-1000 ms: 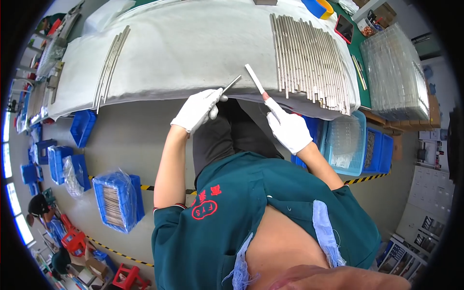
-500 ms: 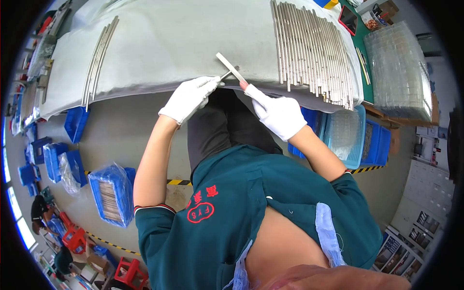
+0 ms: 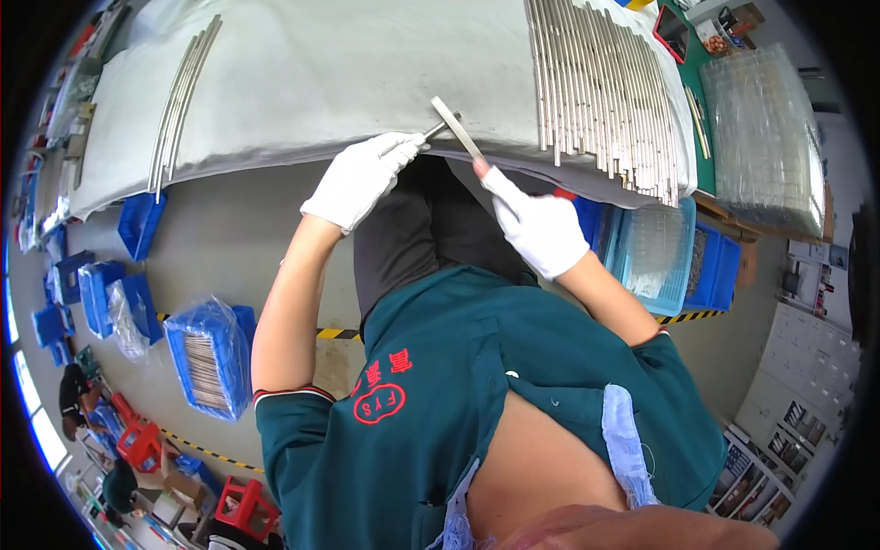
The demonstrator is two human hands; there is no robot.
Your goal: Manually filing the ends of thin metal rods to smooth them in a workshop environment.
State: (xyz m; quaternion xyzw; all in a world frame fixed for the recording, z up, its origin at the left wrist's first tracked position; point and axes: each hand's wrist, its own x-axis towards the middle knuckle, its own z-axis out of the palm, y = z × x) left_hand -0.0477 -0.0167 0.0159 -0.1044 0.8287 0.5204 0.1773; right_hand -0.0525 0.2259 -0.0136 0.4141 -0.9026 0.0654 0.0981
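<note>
My gloved left hand (image 3: 359,183) is closed around a thin metal rod (image 3: 438,130), whose end pokes out past the fingers by the table's near edge. Between the bent fingers of my gloved right hand (image 3: 541,225) is a flat white strip (image 3: 456,128), its bare fingertip pressed along the lower end. The strip slants across the rod near the rod's tip and seems to touch it. Most of the rod is hidden by my left hand. Right of the hands lies a broad row of metal rods (image 3: 600,96) on the pale cloth; a few more rods (image 3: 183,96) lie at the left.
The cloth-covered table (image 3: 367,64) spans the far side. Clear plastic trays (image 3: 765,137) are stacked at the right, near a red-edged tablet (image 3: 672,35). Blue bins (image 3: 710,266) stand below the table's right end. On the floor at left is a plastic-lined blue crate (image 3: 206,367) of rods.
The white strip and my right hand have shifted slightly to the right. More of the rod's tip shows beyond my left hand, which stays closed on it. The whole view has shifted slightly.
</note>
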